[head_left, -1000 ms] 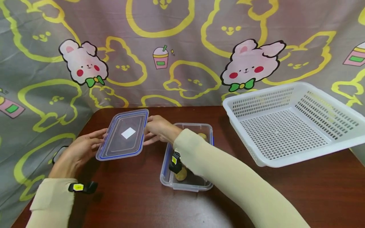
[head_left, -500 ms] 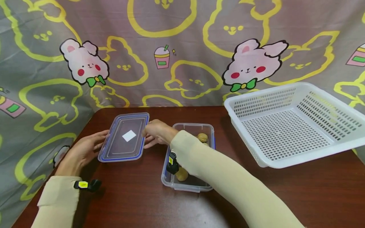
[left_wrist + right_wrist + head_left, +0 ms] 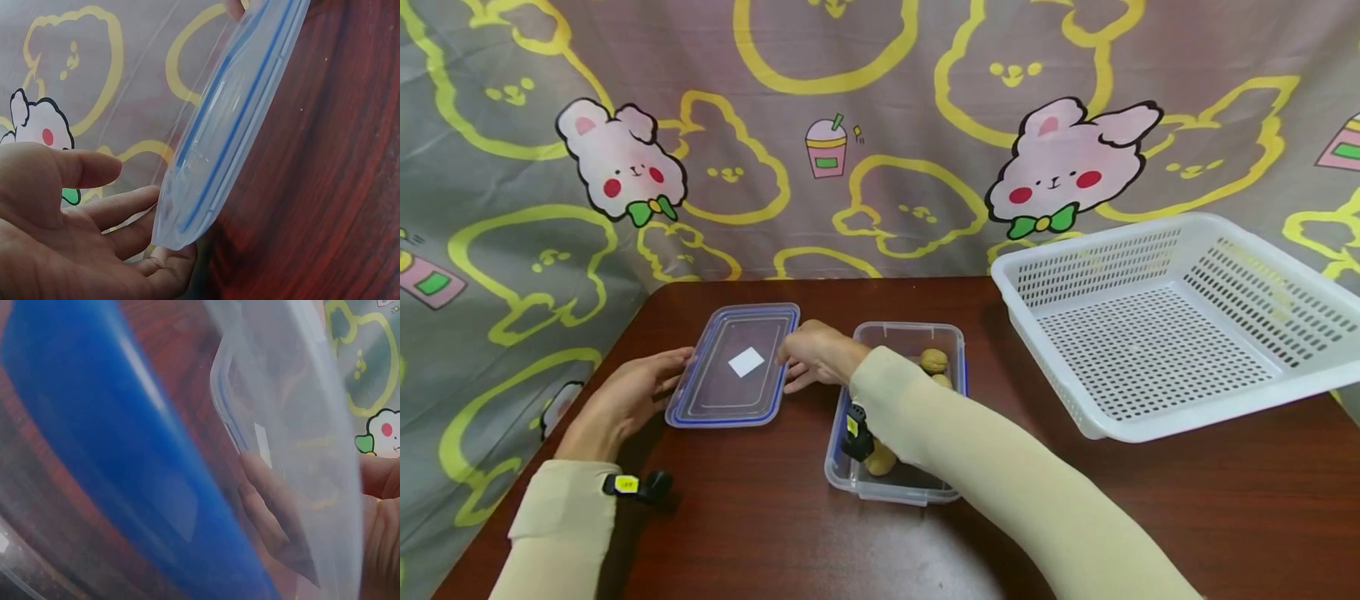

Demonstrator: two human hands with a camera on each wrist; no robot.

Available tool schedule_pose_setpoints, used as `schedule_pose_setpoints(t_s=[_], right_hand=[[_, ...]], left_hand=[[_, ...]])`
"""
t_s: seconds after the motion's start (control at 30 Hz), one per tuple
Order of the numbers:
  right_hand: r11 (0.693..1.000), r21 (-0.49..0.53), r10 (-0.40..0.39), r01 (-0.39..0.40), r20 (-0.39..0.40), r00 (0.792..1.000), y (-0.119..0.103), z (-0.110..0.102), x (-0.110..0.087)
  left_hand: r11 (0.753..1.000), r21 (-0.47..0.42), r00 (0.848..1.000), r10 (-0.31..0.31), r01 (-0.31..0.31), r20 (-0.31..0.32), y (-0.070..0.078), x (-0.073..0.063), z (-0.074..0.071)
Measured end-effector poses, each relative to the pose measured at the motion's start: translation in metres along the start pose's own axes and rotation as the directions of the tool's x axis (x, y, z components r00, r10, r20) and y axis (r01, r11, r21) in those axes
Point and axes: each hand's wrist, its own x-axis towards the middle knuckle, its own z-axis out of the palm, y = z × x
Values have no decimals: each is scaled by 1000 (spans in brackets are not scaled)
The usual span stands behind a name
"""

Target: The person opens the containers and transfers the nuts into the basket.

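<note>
A clear plastic lid [image 3: 718, 396] with a blue seal and a white label lies level, on or just above the table at the left; I cannot tell which. My left hand [image 3: 628, 396] touches its left edge with extended fingers, and in the left wrist view the thumb stands off the lid [image 3: 228, 144]. At the opposite edge is my right hand [image 3: 820, 352], its fingertips [image 3: 256, 472] touching the rim. Beneath the right forearm stands an uncovered clear food container [image 3: 880, 492]. Walnuts [image 3: 933, 360] show inside it, partly hidden by the sleeve.
A white perforated plastic basket [image 3: 1075, 392] stands at the right of the brown table [image 3: 737, 517]. Behind the table hangs a curtain [image 3: 910, 125] printed with cartoon rabbits.
The lid has come down from a tilted, raised position to level, shifting slightly right. Both hands have moved slightly with it. The container and basket stay in place.
</note>
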Motion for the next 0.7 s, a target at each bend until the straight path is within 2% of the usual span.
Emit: schedule_pose_setpoints(t_s=[0.3,0.53,0.7], right_hand=[[1000,-9,-1,1,15,1000,3,0,1],[1000,-4,-1,2,17,1000,4,-2,0],[999,-46,-21,21,12,1000,4,-2,-1]], left_hand=[[996,71,998,-45,49,-48,-3,4,-1],[995,93,997,-28,34,-69,-4,5,0],[996,80,996,-34,41,-82,-1,4,3]])
